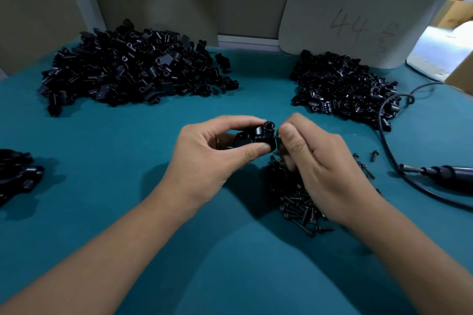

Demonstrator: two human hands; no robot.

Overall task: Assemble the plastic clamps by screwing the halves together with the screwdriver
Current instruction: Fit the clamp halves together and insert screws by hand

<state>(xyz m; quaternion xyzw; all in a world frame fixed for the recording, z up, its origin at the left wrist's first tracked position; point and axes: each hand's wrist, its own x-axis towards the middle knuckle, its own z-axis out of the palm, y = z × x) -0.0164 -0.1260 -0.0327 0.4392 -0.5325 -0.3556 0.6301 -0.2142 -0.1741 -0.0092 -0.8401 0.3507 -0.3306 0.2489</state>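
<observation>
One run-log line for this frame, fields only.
left hand: grips clamp | right hand: pinches screw at clamp | screwdriver: lying on table, untouched

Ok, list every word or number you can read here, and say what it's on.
"44": handwritten on the pale board leaning behind the right pile.
Scribbles right of the 44, on the same board: unreadable.
Nothing readable on the screwdriver or the clamp.
</observation>
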